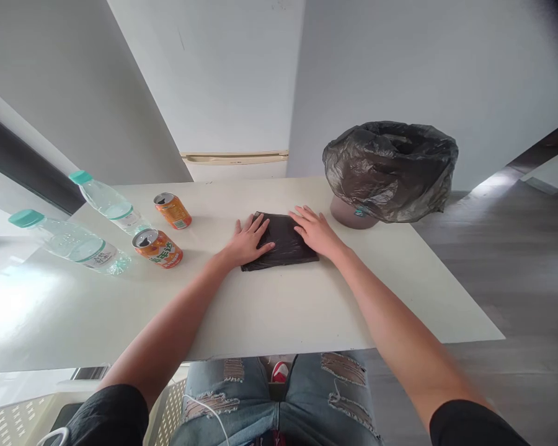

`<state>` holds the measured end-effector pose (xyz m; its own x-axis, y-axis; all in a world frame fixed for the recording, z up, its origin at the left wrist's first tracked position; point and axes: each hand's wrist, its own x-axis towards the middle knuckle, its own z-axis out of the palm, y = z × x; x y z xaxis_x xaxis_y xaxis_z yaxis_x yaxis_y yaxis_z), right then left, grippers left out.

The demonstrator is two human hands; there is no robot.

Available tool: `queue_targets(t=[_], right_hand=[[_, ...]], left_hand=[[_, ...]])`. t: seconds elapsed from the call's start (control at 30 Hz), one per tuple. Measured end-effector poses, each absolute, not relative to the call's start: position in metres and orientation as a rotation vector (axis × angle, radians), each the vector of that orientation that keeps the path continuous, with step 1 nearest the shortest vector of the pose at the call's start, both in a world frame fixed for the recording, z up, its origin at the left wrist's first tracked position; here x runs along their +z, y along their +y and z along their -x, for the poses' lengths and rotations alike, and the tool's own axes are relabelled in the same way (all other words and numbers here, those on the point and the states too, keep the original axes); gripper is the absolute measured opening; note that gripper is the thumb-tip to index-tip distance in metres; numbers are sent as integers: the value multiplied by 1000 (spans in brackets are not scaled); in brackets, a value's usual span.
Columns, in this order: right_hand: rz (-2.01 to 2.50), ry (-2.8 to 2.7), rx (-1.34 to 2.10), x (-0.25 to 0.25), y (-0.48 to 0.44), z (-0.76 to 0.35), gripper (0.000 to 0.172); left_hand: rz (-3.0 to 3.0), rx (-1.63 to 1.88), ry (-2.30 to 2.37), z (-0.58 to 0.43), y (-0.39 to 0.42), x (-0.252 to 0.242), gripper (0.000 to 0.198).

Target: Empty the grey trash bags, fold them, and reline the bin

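A folded black plastic bag [286, 243] lies flat on the white table in front of me. My left hand [248, 241] rests on its left edge, fingers spread. On its upper right edge lies my right hand [317, 230], with the fingers stretched out flat. Neither hand grips anything. To the right stands a brown bin [348, 212], lined with a black garbage bag [390, 173] that hangs over its rim.
On the left of the white table [279, 310] are two orange soda cans [173, 210], [158, 249] and two clear bottles with green caps [106, 201], [74, 241]. A white fridge [232, 80] stands behind. The table's right edge borders the grey floor [493, 266].
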<state>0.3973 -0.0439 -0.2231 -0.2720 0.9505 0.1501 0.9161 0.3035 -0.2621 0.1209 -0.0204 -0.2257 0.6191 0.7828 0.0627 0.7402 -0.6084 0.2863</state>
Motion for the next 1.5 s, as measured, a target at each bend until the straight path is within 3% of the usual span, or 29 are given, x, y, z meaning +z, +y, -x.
queue_targets(t=[0.1, 0.27, 0.43, 0.5, 0.57, 0.6, 0.7, 0.73, 0.9, 1.13, 1.3, 1.5], right_hand=[[1582, -2161, 61, -217, -41, -409, 46], [1367, -2050, 201, -209, -43, -418, 23], [975, -2302, 691, -191, -60, -413, 32], [878, -2441, 867, -185, -67, -408, 46], [882, -2525, 917, -181, -73, -403, 55], [902, -2549, 913, -180, -75, -401, 51], [951, -2531, 873, -180, -75, -399, 19], [968, -2483, 858, -181, -73, -400, 17], [1123, -2066, 857, -188, -63, -411, 24], [969, -2502, 959, -185, -68, -410, 41], [978, -2570, 862, -186, -73, -401, 4], [1086, -2151, 943, -191, -63, -409, 3]], left_hand=[[-2672, 408, 960, -118, -23, -212, 69], [-2714, 231, 507, -117, -29, -200, 49], [-2707, 262, 507, -117, -32, -199, 15], [-2671, 296, 538, -117, -32, -198, 8], [-2613, 323, 572, -116, -32, -198, 9], [-2585, 328, 588, -116, -32, -197, 10], [-2537, 316, 603, -115, -31, -197, 20], [-2520, 321, 603, -115, -30, -197, 27], [-2455, 418, 625, -111, -25, -199, 44], [-2580, 346, 568, -111, -27, -201, 19], [-2522, 388, 561, -112, -24, -203, 22], [-2451, 411, 512, -108, -19, -203, 54]])
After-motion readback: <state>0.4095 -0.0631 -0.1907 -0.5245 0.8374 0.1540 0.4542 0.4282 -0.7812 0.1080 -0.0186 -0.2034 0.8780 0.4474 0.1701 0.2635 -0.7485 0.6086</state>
